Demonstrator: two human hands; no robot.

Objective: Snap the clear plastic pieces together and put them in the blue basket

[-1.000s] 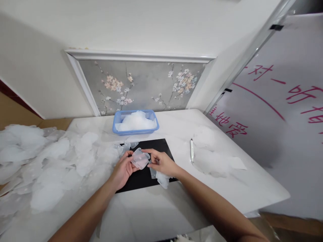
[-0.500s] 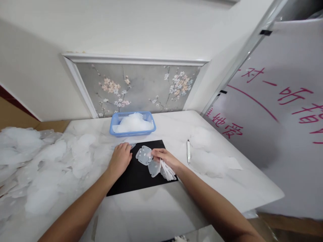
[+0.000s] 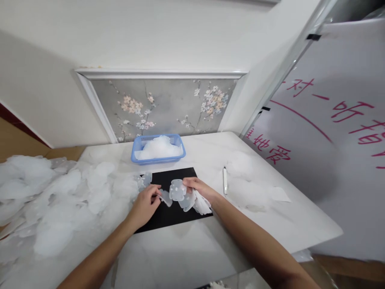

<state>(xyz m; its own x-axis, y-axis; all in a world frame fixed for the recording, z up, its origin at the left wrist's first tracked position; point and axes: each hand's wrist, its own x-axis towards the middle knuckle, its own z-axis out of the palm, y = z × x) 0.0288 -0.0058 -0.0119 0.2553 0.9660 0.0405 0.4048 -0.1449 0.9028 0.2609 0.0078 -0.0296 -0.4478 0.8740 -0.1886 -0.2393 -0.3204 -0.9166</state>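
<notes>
Over the right part of a black mat [image 3: 168, 222], my right hand [image 3: 200, 188] grips a fanned bunch of thin translucent plastic pieces [image 3: 201, 204]. One rounded piece with small white dots [image 3: 177, 190] sticks out to the left from its fingertips. Just to the left, my left hand [image 3: 148, 202] pinches a single translucent plastic piece [image 3: 165, 197], tilted above the mat. More such pieces [image 3: 146, 179] lie at the mat's upper left corner, behind my left hand. My left fingertips are partly hidden.
A blue basket [image 3: 158, 161] with white translucent pieces stands behind the mat. A large heap of similar pieces [image 3: 60, 208] covers the table's left side. To the right lie a white cutter-like tool [image 3: 225, 180] and another pile [image 3: 249, 192]. A whiteboard [image 3: 339, 192] stands beyond.
My left hand has moved down and toward the right hand, away from the mat's upper left corner, and now pinches a piece. The right hand stays nearly in place with its bunch.
</notes>
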